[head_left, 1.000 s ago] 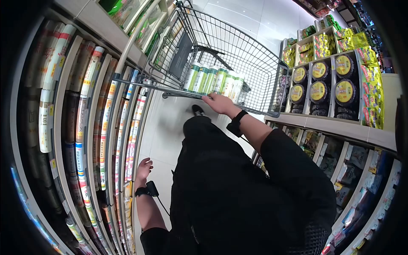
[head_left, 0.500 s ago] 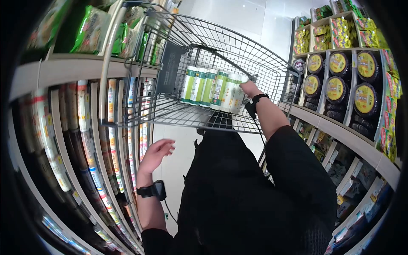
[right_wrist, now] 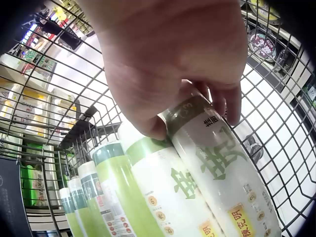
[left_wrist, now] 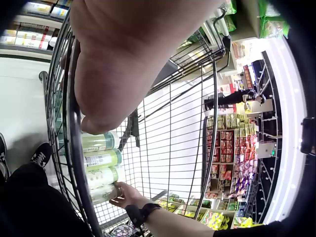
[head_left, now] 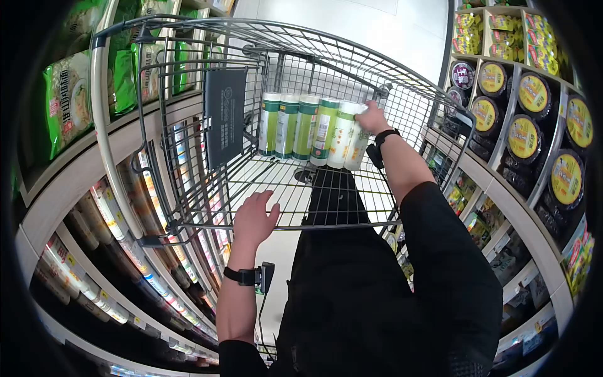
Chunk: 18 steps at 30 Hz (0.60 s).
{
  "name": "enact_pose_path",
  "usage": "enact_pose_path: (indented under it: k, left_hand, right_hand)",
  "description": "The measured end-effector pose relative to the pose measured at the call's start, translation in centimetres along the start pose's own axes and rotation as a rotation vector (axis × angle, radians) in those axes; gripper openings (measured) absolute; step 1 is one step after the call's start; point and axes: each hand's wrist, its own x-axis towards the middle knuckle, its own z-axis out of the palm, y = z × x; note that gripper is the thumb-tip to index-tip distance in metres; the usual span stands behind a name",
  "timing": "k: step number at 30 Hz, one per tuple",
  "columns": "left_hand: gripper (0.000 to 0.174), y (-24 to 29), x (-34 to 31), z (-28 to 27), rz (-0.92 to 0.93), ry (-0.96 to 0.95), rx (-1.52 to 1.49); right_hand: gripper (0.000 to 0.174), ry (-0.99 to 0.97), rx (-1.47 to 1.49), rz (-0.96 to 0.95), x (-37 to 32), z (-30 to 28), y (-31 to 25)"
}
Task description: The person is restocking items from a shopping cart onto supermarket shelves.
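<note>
Several cylindrical packs of dried noodles (head_left: 324, 132), green and white, stand in a row inside a wire shopping cart (head_left: 301, 217). My right hand (head_left: 373, 119) reaches into the cart and grips the top of the rightmost noodle pack (right_wrist: 212, 153), thumb on one side and fingers round the other. That pack leans slightly against its white neighbour (right_wrist: 160, 182). At the cart's near rim is my left hand (head_left: 254, 217), palm down with loosely extended fingers overlapping the wire; in the left wrist view it lies across the rim bar (left_wrist: 74, 113).
The cart's handle (head_left: 99, 125) lies at the left, beside shelves with green bags (head_left: 66, 100) and long rolled packs (head_left: 132, 251). On the right, a shelf holds round yellow-lidded tubs (head_left: 524, 135). A person (left_wrist: 232, 98) stands farther down the aisle in the left wrist view.
My right hand went from the cart's near rim into the cart and took hold of the end noodle pack. My left hand rose from beside my body to the near rim. The cart appears closer.
</note>
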Motion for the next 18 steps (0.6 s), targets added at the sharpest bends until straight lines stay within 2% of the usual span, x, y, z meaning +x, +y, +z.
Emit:
enact_pose_path:
  k: [2, 3, 5, 6, 7, 9, 11, 12, 13, 15, 16, 17, 18]
  left_hand:
    - [0.039, 0.5, 0.6, -0.1, -0.073, -0.022, -0.013]
    - [0.038, 0.7, 0.9, -0.2, -0.135, -0.037, -0.022]
    - [0.037, 0.3, 1.8, 0.7, -0.134, -0.040, -0.010]
    - [0.036, 0.4, 1.9, 0.9, -0.073, 0.048, 0.010]
    - [0.035, 0.6, 1.8, 1.1, -0.012, 0.136, 0.029]
    - [0.036, 1.5, 2.5, 1.2, -0.001, 0.143, -0.047]
    - [0.039, 3.2, 3.3, 0.5, -0.089, 0.001, -0.375]
    - [0.043, 4.2, 3.6, 0.5, -0.103, -0.081, -0.427]
    - [0.046, 4.6, 3.9, 0.9, -0.069, -0.109, -0.459]
    - [0.063, 6.3, 4.8, 0.9, 0.037, -0.159, -0.462]
    - [0.063, 7.6, 5.0, 0.9, 0.034, -0.155, -0.466]
    - [0.075, 9.0, 5.2, 0.6, 0.109, -0.085, -0.489]
    - [0.087, 10.4, 5.4, 0.3, 0.184, -0.015, -0.512]
  right_hand:
    - [0.076, 0.025, 0.201, 0.065, -0.6, -0.6, -0.3]
    - [0.076, 0.013, 0.195, 0.067, -1.0, -1.0, -0.6]
    - [0.072, -0.048, 0.367, 0.005, -1.9, -2.1, -0.9]
    - [0.072, -0.049, 0.363, 0.007, -2.3, -1.9, -0.4]
    - [0.074, 0.003, 0.352, -0.060, -2.9, -1.6, 0.2]
    - [0.076, 0.054, 0.338, -0.124, -4.5, -1.9, 0.9]
    - [0.076, 0.012, 0.411, -0.319, -6.8, -4.0, 0.4]
    - [0.076, -0.038, 0.333, -0.436, -7.4, -5.1, 0.6]
    - [0.076, -0.041, 0.329, -0.441, -8.7, -6.6, -0.6]
    - [0.070, -0.151, 0.191, -0.570, -12.5, -11.2, -4.8]
    - [0.068, -0.201, 0.234, -0.554, -13.8, -12.7, -6.1]
    - [0.068, -0.199, 0.236, -0.559, -14.6, -13.9, -7.5]
    - [0.067, -0.341, 0.393, -0.534, -15.3, -14.9, -8.9]
